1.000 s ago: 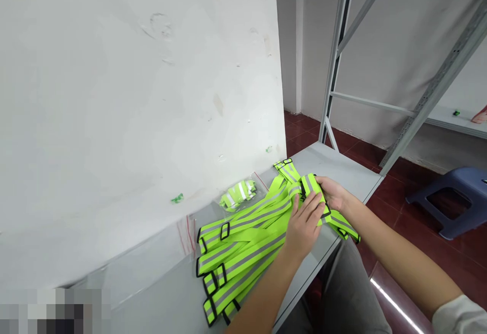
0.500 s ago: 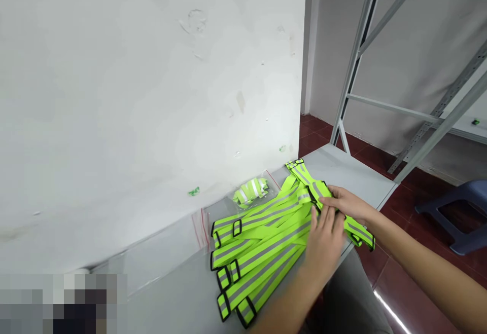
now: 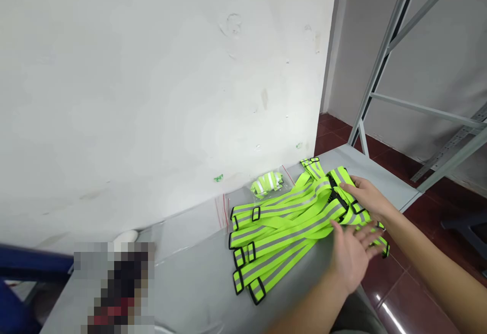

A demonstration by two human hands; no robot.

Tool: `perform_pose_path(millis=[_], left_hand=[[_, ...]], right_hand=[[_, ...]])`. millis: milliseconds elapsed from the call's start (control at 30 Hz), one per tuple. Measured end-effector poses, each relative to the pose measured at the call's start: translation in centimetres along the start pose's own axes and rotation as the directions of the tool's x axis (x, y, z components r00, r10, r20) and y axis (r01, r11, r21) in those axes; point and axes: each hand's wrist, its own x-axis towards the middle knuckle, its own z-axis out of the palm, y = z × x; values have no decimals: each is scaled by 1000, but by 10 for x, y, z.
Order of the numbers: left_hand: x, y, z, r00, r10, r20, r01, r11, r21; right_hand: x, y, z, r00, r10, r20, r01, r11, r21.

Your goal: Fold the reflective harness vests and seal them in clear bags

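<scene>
A pile of neon-green reflective straps (image 3: 281, 225) with grey stripes and black buckles lies spread on the grey table (image 3: 190, 293). My right hand (image 3: 367, 199) rests on the right end of the straps, fingers bent over a black buckle there. My left hand (image 3: 352, 253) hovers just above the table edge beside the straps, palm turned up, fingers spread and holding nothing.
A clear bag with a folded green strap (image 3: 268, 184) lies against the white wall. Empty clear zip bags (image 3: 190, 227) lie left of the pile. A grey metal shelf frame (image 3: 403, 96) stands at the right over a red tiled floor. A blurred patch sits bottom left.
My left hand has lifted off the straps, drawn back toward me and opened palm up. The right hand stays on the strap end. The view has swung left.
</scene>
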Motion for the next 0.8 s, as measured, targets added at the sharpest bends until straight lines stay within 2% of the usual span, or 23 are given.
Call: perform_pose_path(millis=[67, 133, 233, 400, 467, 567, 667, 733, 800], left_hand=[[17, 12, 4, 996, 66, -54, -78, 964, -255], [29, 29, 6, 984, 170, -55, -179, 917, -357], [39, 53, 0, 958, 274, -89, -285, 862, -419], [40, 81, -27, 898, 361, -252, -438, 793, -423], [28, 95, -37, 852, 456, -257, -524, 749, -407], [-5, 114, -48, 761, 607, -228, -644, 669, -371], [-46, 125, -54, 702, 670, -241, -707, 620, -340], [-73, 129, -59, 629, 696, -347, -777, 548, -311], [-99, 134, -65, 509, 679, -528, -857, 458, -238]], right_hand=[[-5, -1, -1, 1000, -1, -13, 2, 1000, 31], [-9, 0, -3, 1000, -17, -27, 19, 997, 72], [-13, 5, -7, 995, -54, -83, 65, 990, 129], [-14, 16, -18, 993, -35, -113, 60, 972, 228], [-15, 20, -22, 994, 6, -114, 23, 969, 246], [-18, 28, -22, 995, 28, -94, -8, 980, 201], [-21, 37, -13, 998, -2, -61, 8, 994, 106], [-20, 45, -3, 999, -21, -32, 23, 998, 52], [-17, 53, 8, 997, -69, -37, 67, 996, -51]])
